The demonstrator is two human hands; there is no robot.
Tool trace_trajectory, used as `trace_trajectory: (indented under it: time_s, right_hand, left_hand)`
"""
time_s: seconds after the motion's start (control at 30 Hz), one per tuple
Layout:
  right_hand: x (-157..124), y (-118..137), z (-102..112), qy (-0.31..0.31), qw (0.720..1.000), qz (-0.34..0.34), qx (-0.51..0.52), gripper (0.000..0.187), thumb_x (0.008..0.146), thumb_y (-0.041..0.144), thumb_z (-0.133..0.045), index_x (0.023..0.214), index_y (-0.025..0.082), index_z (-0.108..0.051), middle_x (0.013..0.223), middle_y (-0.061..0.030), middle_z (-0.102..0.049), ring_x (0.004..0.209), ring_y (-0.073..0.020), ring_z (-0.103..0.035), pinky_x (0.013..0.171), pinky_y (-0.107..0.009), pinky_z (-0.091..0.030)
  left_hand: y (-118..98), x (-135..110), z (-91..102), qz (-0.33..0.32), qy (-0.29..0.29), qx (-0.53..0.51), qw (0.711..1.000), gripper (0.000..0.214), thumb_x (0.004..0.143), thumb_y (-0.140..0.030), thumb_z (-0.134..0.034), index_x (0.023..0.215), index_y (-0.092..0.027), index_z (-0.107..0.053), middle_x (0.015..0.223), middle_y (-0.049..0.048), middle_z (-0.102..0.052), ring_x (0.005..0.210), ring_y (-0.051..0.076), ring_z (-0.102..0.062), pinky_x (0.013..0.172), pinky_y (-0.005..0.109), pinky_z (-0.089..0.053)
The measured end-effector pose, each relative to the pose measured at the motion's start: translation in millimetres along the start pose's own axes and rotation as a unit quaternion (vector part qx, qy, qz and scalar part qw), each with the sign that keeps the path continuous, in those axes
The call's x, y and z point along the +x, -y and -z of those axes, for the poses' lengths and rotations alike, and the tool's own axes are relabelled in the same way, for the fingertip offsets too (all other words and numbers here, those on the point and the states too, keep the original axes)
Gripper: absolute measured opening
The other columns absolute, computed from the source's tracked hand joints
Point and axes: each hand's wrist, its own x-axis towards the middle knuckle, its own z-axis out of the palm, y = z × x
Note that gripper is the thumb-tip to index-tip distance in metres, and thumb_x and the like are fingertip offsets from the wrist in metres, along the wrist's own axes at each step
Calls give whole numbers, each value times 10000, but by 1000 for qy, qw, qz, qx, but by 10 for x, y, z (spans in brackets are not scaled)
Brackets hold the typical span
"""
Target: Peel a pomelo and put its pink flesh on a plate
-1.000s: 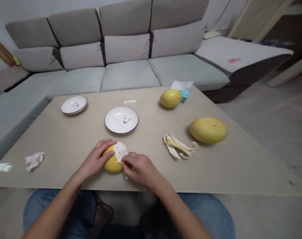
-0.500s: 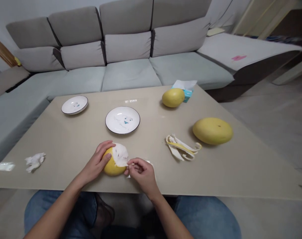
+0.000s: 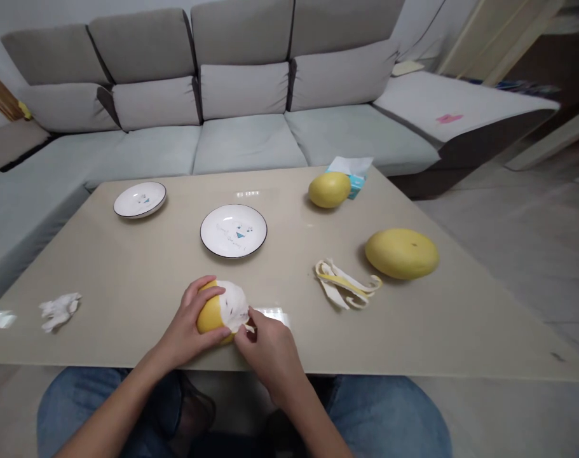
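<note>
Head view counts three yellow fruits on one table (image 3: 289,267): one partly peeled fruit (image 3: 210,316) at the near edge, between the hands, and two whole fruits (image 3: 402,254) farther right. There are two white plates (image 3: 233,230), one heap of peel strips (image 3: 339,280), one crumpled tissue (image 3: 60,310) and one tissue box (image 3: 357,186). The left hand (image 3: 187,324) holds the partly peeled fruit, fingers spread over its left side, thumb across its front. At its right edge, the right hand (image 3: 272,350) has thumb and forefinger slightly parted beside a flap of peel (image 3: 250,328); whether they pinch it, I cannot tell.
</note>
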Motion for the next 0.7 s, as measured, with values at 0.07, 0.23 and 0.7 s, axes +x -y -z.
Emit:
trace_trajectory:
  time_s: [0.07, 0.23, 0.7]
  right_hand:
    - [8, 1, -4, -3, 1000, 14, 5, 137, 786, 147, -538, 788, 186, -669, 703, -57, -712, 602, -179, -637, 575, -242, -384]
    - [13, -122, -60, -51, 998, 10, 19, 253, 808, 121, -476, 796, 175, -724, 715, -75, -728, 612, -185, -631, 602, -253, -408]
    - [-67, -58, 18, 38, 980, 11, 193, 334, 816, 117, -498, 1065, 228, -691, 898, -11, -742, 722, -148, -641, 651, -202, -440]
  left_hand:
    - [-11, -4, -11, 3, -10, -4, 1000, 545, 796, -286, -726, 1290, -324, -500, 1485, 88, -333, 1388, 312, -359, 1148, 520, -327]
    - [44, -34, -32, -5, -23, 0, 1000, 526, 798, -308, -727, 1276, -322, -510, 1482, 90, -340, 1382, 309, -370, 1140, 514, -337]
    - [193, -143, -36, -51, -42, -18, 998, 508, 805, -319, -723, 1254, -348, -487, 1489, 73, -337, 1383, 310, -363, 1107, 504, -360]
